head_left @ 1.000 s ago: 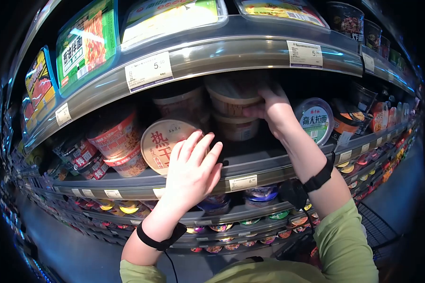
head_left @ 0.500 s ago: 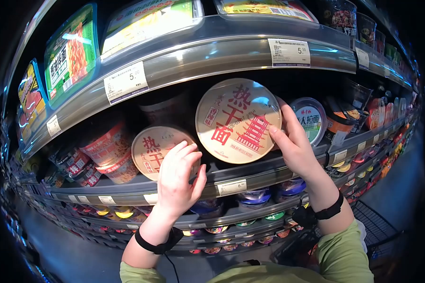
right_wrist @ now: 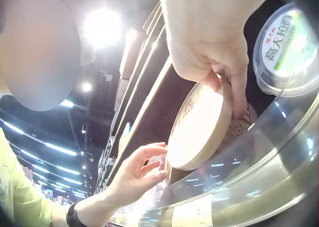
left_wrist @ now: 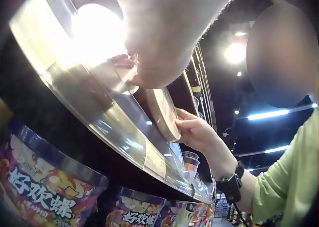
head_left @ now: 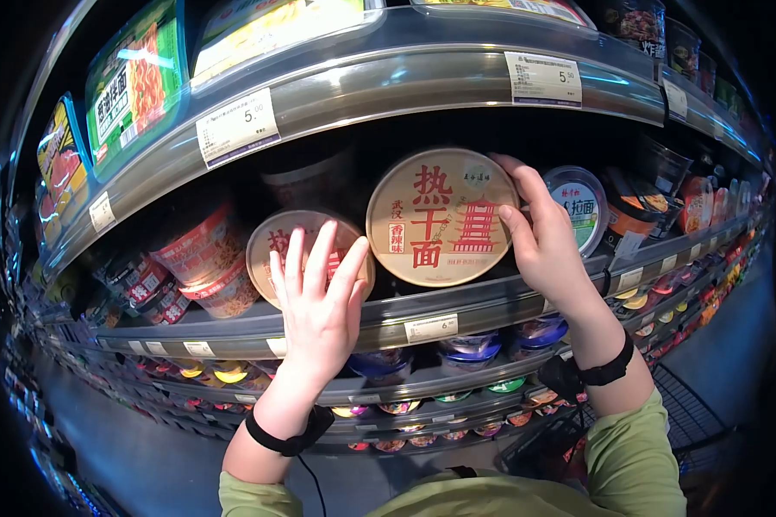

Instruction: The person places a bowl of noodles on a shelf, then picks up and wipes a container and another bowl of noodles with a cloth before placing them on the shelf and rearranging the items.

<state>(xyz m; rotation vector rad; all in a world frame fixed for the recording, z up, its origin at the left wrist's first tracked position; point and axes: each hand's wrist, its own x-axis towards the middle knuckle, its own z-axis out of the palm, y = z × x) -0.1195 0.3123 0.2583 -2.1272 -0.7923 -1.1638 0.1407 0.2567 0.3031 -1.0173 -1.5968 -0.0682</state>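
My right hand [head_left: 550, 250] grips a round instant noodle bowl [head_left: 418, 220] by its right edge, the thumb at the rim of the lid. The tan lid with red characters and a red pagoda is tilted towards me, at the front of the shelf. In the right wrist view, fingers of this hand reach down behind the bowl's rim. My left hand [head_left: 319, 314] is raised with its fingers spread. It overlaps a second, matching noodle bowl [head_left: 261, 263] just left of the first and hides part of that lid.
Red-lidded noodle tubs [head_left: 203, 246] are stacked at the left. A clear-lidded green and white bowl [head_left: 578, 202] stands right of my right hand. The upper shelf edge [head_left: 388, 79] juts out above, with price tags. Purple-rimmed tubs [left_wrist: 47, 182] fill the shelf below. A dark basket [head_left: 685, 414] is at lower right.
My right hand has brought the noodle bowl forward from the dark back of the shelf and turned its lid towards me. The left hand's fingers have spread wider.
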